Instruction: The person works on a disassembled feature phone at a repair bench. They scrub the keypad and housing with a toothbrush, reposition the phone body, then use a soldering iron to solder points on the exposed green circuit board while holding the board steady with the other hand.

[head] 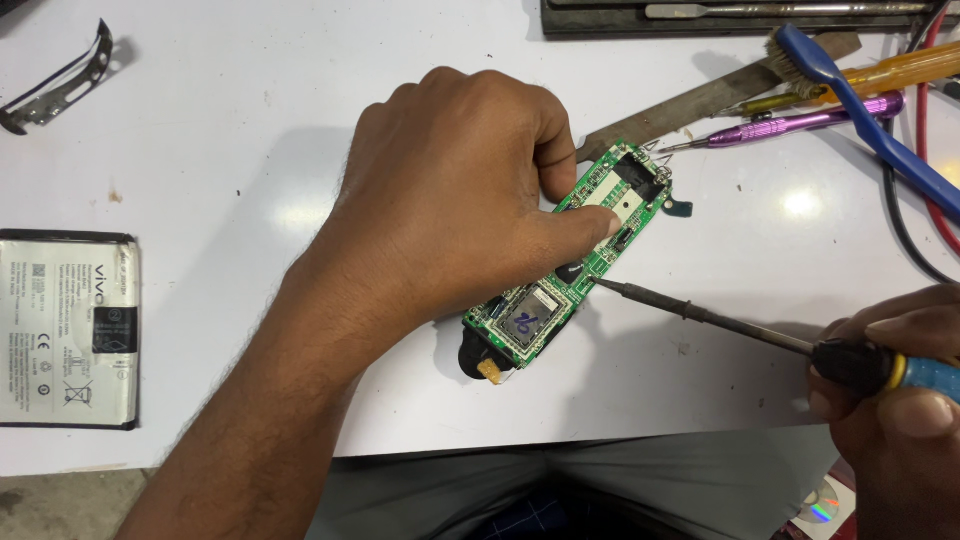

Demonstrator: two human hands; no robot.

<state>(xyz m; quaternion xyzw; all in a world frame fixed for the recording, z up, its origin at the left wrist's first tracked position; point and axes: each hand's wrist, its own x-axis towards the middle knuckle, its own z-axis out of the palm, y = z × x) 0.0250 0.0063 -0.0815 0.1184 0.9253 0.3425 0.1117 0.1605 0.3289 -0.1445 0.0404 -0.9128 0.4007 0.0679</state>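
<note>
On white table (250,130), mid-frame: green circuit board (575,255) lying diagonally, flat, black round part and small orange piece at its lower end. Left hand (455,215) pressed down on board, thumb and fingertips pinning its middle, closed on nothing else. Right hand (900,400) at lower right, clamped around blue-yellow screwdriver (740,325); tip touching board's right edge, or just shy of it, hard to tell. Far left: flat battery pack (65,328), bent metal bracket (60,80). Top right: blue-handled brush (860,105), purple precision driver (800,125), metal file (690,105), red and black cables (925,150).
</note>
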